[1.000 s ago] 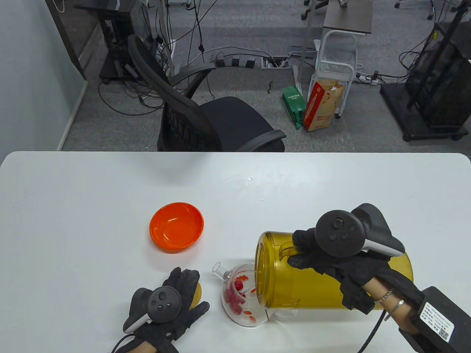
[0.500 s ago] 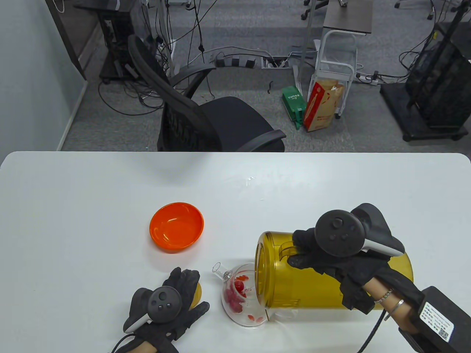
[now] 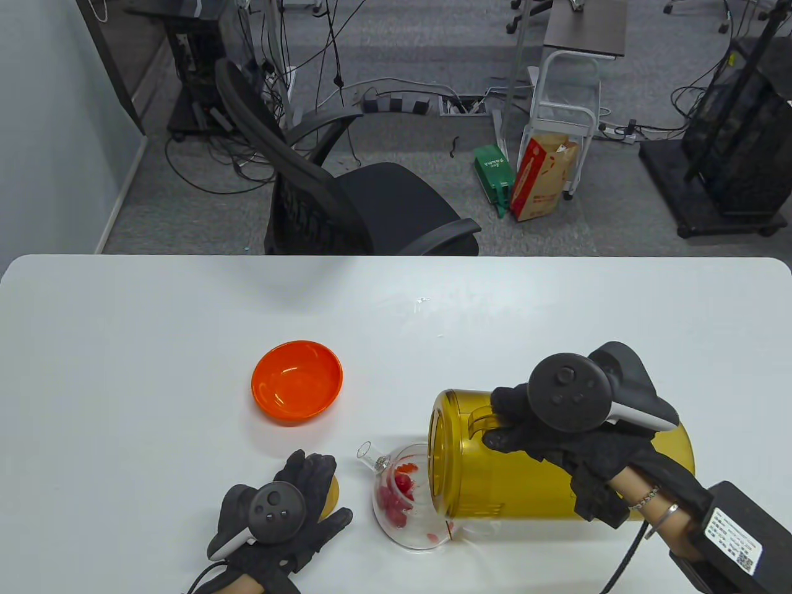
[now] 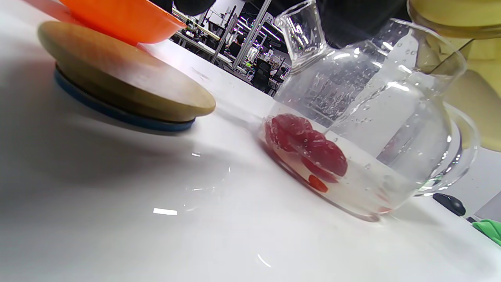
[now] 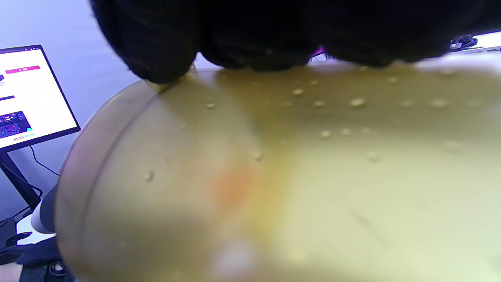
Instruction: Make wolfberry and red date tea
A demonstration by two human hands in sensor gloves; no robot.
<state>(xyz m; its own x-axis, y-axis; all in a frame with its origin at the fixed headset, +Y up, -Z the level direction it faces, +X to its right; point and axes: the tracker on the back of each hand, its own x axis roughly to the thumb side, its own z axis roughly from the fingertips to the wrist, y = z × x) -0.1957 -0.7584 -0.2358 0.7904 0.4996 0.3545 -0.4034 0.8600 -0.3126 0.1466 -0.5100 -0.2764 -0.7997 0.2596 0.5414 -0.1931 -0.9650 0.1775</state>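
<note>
The white table (image 3: pixel 124 346) has a smooth, matte top. Near its front right, the translucent amber plastic pitcher (image 3: pixel 557 470), cylindrical and beaded with droplets, is tipped on its side, mouth over the glass teapot (image 3: pixel 402 495). The right hand (image 3: pixel 557 433) grips the pitcher's handle, fingers curled around it. The glossy orange bowl (image 3: pixel 297 382), round and shallow, sits left of the pitcher. The teapot is clear, round-bellied, with a short spout; it contains water, red dates (image 4: pixel 305 143) and wolfberries. The left hand (image 3: pixel 291 507) rests with fingers spread on the round wooden lid (image 4: pixel 117 82), just left of the teapot.
</note>
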